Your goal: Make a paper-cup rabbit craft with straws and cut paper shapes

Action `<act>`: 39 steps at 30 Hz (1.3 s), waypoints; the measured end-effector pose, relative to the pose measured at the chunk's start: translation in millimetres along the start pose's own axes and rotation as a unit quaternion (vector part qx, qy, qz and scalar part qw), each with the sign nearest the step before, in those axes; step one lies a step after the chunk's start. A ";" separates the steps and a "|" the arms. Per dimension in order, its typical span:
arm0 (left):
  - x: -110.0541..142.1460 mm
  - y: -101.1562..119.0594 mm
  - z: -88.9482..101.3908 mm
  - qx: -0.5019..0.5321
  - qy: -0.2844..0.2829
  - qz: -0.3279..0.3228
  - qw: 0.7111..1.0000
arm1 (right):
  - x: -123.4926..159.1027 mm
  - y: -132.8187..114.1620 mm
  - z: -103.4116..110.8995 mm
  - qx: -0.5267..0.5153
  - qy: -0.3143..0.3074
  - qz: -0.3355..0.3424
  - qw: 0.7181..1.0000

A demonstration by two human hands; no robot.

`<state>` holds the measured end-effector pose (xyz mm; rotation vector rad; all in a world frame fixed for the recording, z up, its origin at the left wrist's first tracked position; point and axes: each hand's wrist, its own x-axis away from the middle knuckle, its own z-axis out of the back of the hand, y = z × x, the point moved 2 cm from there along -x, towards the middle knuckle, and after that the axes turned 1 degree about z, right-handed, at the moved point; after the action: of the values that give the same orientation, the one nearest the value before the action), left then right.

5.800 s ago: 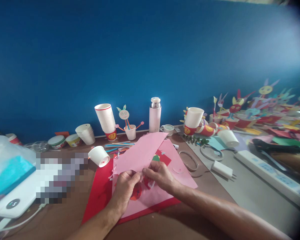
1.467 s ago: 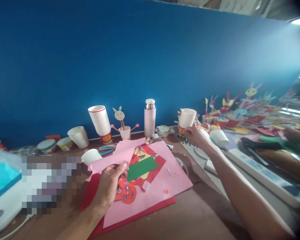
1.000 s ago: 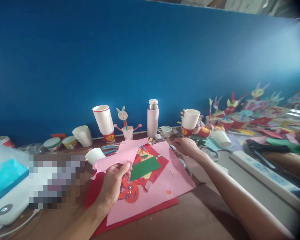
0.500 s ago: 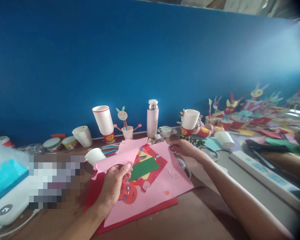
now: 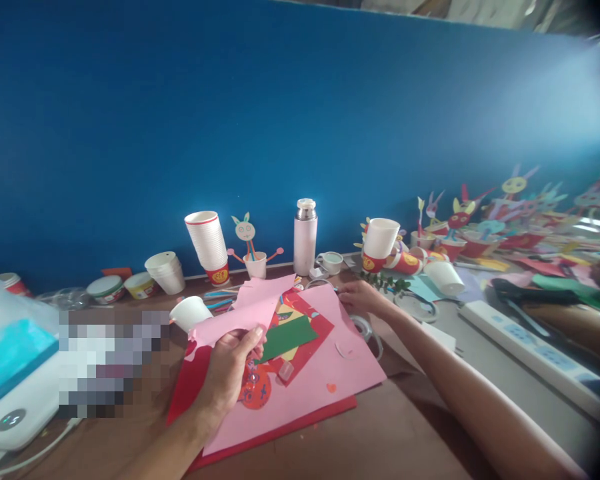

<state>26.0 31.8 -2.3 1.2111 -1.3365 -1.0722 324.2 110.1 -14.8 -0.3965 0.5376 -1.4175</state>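
Observation:
My left hand (image 5: 236,357) pinches a cut piece of pink paper (image 5: 245,313), which is lifted and curled over the pile. Beneath it lie a large pink sheet (image 5: 300,413), red paper (image 5: 325,410), a green strip (image 5: 293,338) and an orange round cut-out (image 5: 257,390) with drawn marks, partly hidden by the left hand. My right hand (image 5: 361,297) is at the far right corner of the pink sheet, its fingers drawn together. Whatever lies between them is too small to make out.
Along the blue wall stand stacked paper cups (image 5: 205,243), a rabbit figure in a cup (image 5: 255,265) and a pink thermos (image 5: 305,240). A tape roll (image 5: 363,328) lies beside the sheet. At right are a power strip (image 5: 525,353) and several paper-cup figures.
My right hand has shifted slightly left. The large pink sheet and the pieces on it have slid a little left. My left hand still holds the pink paper.

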 end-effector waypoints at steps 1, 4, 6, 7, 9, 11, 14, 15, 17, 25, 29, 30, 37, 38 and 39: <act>-0.2 -0.3 0.1 0.002 0.000 -0.001 1.000 | -0.6 0.6 4.4 -0.010 0.011 -0.004 1.000; -0.6 -0.9 0.7 0.002 0.001 -0.003 1.000 | -1.4 2.5 26.2 -0.020 0.074 -0.017 0.997; -0.7 -0.8 1.4 -0.001 0.004 -0.004 1.000 | 0.3 2.9 44.0 -0.015 0.127 -0.026 0.991; -0.7 -0.6 1.7 -0.002 0.005 -0.004 1.000 | 1.9 2.5 52.5 -0.013 0.155 -0.032 0.987; -0.7 0.1 2.1 -0.007 0.007 -0.003 1.000 | 5.9 -0.2 66.1 -0.013 0.210 -0.043 0.977; -0.8 1.0 2.1 -0.010 0.007 0.000 1.000 | 10.0 -6.6 73.6 -0.057 0.267 -0.037 0.961; -1.0 2.5 1.3 0.010 0.009 0.013 1.000 | 13.3 -22.0 69.1 -0.232 0.273 -0.012 0.933; -1.0 2.9 0.9 0.021 0.009 0.018 1.000 | 13.8 -28.5 63.6 -0.294 0.246 -0.008 0.923; -0.8 3.9 -0.2 0.042 0.008 0.030 0.999 | 15.9 -42.4 49.1 -0.383 0.195 -0.013 0.903; 2.0 6.8 -4.4 0.095 -0.006 0.065 0.993 | 41.1 -92.1 -24.0 -0.610 -0.019 -0.036 0.791; 2.5 6.3 -4.4 0.128 -0.017 0.084 0.988 | 53.5 -104.1 -46.4 -0.608 -0.068 -0.017 0.791; 2.3 5.9 -4.1 0.130 -0.014 0.093 0.987 | 55.5 -105.7 -48.9 -0.602 -0.073 -0.006 0.795; 0.3 5.0 -2.5 0.145 0.035 0.122 0.981 | 64.0 -111.4 -48.7 -0.599 -0.079 0.053 0.795; 0.3 5.5 -3.3 0.150 0.026 0.118 0.981 | 65.7 -112.5 -50.2 -0.599 -0.088 0.057 0.794; 0.5 6.1 -4.2 0.150 0.015 0.114 0.982 | 67.6 -113.7 -52.3 -0.598 -0.098 0.062 0.793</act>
<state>29.5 32.0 4.2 1.2481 -1.6103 -0.7043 205.9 32.3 -1.5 -1.4702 1.2376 -0.7208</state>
